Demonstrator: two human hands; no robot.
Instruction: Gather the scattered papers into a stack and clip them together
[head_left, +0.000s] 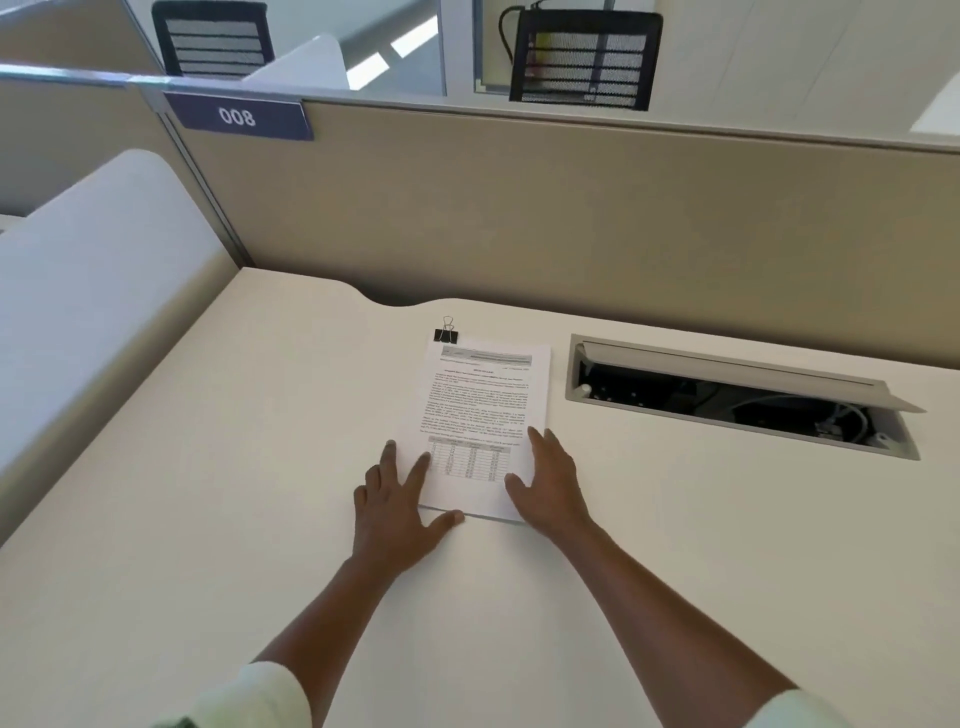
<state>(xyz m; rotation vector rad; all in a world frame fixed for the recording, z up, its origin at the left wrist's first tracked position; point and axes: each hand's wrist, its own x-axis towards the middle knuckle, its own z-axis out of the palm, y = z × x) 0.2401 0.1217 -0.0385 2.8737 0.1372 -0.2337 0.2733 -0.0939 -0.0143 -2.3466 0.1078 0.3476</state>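
Note:
A neat stack of printed papers (480, 410) lies flat on the cream desk (208, 467), text and a table on the top sheet. A black binder clip (446, 333) sits on the stack's far left corner, its wire handles up. My left hand (397, 499) lies flat with spread fingers at the stack's near left corner, fingertips on the paper's edge. At the near right corner, my right hand (548, 478) rests flat, fingers straight along the right edge.
An open cable well (737, 395) with a raised lid and wires inside is sunk into the desk right of the stack. A beige partition (571, 208) with a "008" label closes the desk's far side. A white divider (104, 291) stands at the left.

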